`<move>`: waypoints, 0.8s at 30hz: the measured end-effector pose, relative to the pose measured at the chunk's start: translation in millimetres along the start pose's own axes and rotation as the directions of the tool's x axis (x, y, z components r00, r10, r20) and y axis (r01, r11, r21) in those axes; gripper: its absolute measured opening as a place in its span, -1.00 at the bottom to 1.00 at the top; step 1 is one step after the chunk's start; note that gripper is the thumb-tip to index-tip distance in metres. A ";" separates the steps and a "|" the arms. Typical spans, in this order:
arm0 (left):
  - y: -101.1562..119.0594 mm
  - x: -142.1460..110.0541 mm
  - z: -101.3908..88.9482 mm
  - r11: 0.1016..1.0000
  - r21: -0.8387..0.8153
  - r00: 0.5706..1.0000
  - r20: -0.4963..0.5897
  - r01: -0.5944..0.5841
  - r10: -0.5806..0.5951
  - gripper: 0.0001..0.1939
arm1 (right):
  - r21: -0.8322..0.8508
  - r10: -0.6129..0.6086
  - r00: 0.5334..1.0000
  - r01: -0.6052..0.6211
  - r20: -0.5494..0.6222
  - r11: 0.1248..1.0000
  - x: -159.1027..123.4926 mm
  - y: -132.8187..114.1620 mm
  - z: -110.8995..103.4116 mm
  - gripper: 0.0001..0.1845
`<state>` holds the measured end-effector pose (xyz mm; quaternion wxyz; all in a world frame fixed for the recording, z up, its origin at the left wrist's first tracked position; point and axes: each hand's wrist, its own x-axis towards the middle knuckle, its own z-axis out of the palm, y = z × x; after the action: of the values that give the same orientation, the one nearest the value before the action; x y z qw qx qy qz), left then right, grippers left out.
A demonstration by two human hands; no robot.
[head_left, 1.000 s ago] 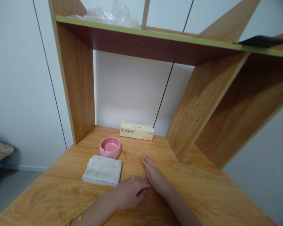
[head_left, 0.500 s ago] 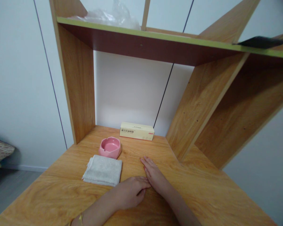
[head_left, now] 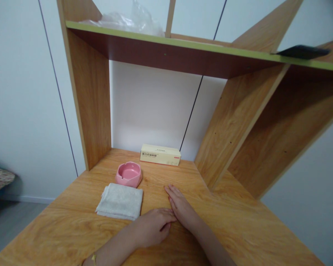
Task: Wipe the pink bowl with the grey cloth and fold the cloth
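My left hand (head_left: 155,226) rests palm down on the wooden desk, its fingers loosely bent and touching the side of my right hand. I see nothing held in it; some fingertips are hidden. My right hand (head_left: 180,207) lies flat and open on the desk, fingers stretched forward, holding nothing. Just beyond my left forearm is a folded light-grey cloth (head_left: 120,201). Behind the cloth stands a pink ashtray (head_left: 129,177) with faceted sides and a notched rim. Farther back, a long cream cling-film box (head_left: 160,155) lies near the white back wall.
Wooden side panels (head_left: 90,103) stand left and right of the desk surface (head_left: 227,229). Overhead runs a shelf (head_left: 166,55) with a green edge, carrying a clear plastic bag (head_left: 127,22) and a dark flat object (head_left: 303,51). Patterned fabric (head_left: 0,179) shows at far left.
The view has shifted very slightly. Both hands, the cloth, the ashtray and the box keep their places.
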<state>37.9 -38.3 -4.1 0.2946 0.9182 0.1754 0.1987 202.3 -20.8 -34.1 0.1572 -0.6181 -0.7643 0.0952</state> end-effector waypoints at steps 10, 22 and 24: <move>1.3 0.2 -1.3 1.000 0.013 1.000 0.018 0.010 -0.010 -0.58 | 0.014 0.002 1.000 -0.001 -0.016 1.000 0.5 1.5 2.3 -0.50; 1.2 0.1 -2.2 1.000 0.018 0.999 0.038 0.008 -0.009 -0.55 | -0.001 0.002 1.000 -0.002 -0.011 1.000 0.6 0.8 1.6 -0.50; 0.4 0.0 -1.2 1.000 0.018 0.999 0.039 0.012 -0.013 -0.54 | 0.010 0.003 1.000 -0.003 -0.017 1.000 0.0 0.3 1.0 -0.50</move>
<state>37.4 -38.0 -3.0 0.2909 0.9234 0.1770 0.1770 202.2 -20.7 -35.2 0.1665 -0.6193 -0.7615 0.0942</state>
